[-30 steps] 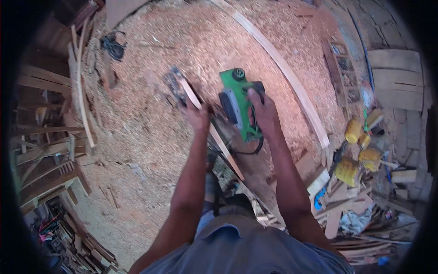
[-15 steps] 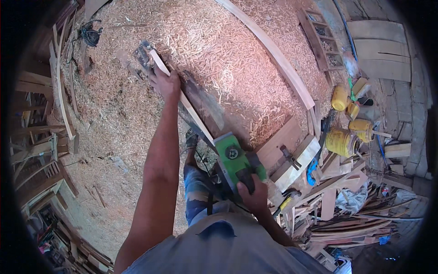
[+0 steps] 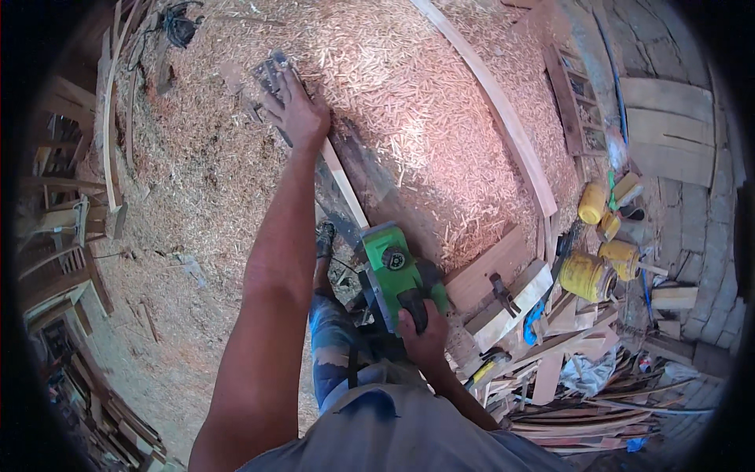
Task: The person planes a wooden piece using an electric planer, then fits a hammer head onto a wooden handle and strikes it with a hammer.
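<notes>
My right hand point(image 3: 425, 332) is wrapped round the black rear handle of a green electric planer point(image 3: 393, 271). The planer rests at the near end of a narrow, pale wood strip point(image 3: 344, 187), which runs away from me along a dark bench plank point(image 3: 370, 169). Near the far end of the plank, my left hand point(image 3: 303, 114) lies over the strip with fingers stretched out and spread, hiding that end of it. A dark end piece point(image 3: 279, 57) sits just past the fingertips. The planer's underside is hidden.
Wood shavings point(image 3: 393, 79) cover the floor. A long curved plank point(image 3: 495, 102) lies to the right. A hammer point(image 3: 503, 294) rests on wood blocks near the planer. Yellow containers point(image 3: 588, 275), scrap wood and a yellow-handled tool point(image 3: 489, 368) are at right; a curved strip point(image 3: 110, 118) stands left.
My left hand has slid farther along the strip, covering its far end, and its fingers have spread. The planer sits slightly farther forward, still in my right hand. The whole view has shifted.
</notes>
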